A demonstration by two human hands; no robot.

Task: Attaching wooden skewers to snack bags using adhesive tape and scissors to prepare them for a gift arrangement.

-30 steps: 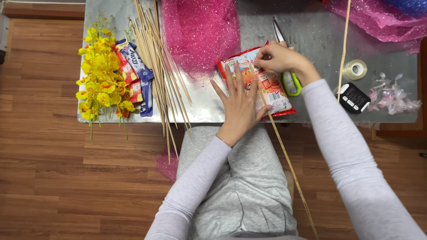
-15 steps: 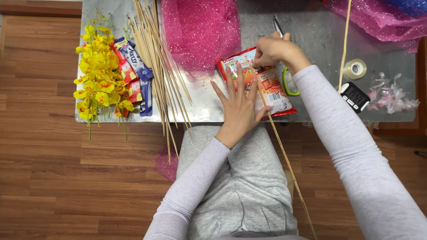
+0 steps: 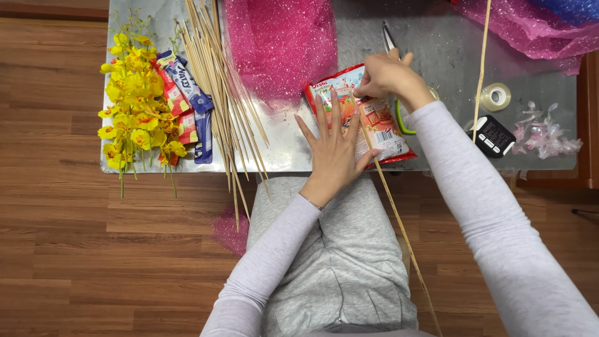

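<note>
Overhead, a grey metal table fills the upper view, its near edge over the seated person's lap. On it, largest first: a sheet of pink glitter mesh at centre top; a spray of yellow artificial flowers at the far left, lying over some flat snack packs; a loose bundle of bamboo sticks between flowers and mesh, long axes running away from the person. The red snack packet lies flat near the table's front edge, right of centre. The left hand rests on it palm down, fingers spread and flat, pressing rather than gripping. The right hand sits at the packet's far upper corner, fingers curled shut, apparently pinching the top end of a single bamboo stick. That stick's long axis runs diagonally across the packet from the right hand, under the left fingertips, off the table edge and down past the right knee. The right hand is nearer its tip. Green-handled scissors lie just beside the packet, partly hidden. A tape roll and a small black device sit further right.
</note>
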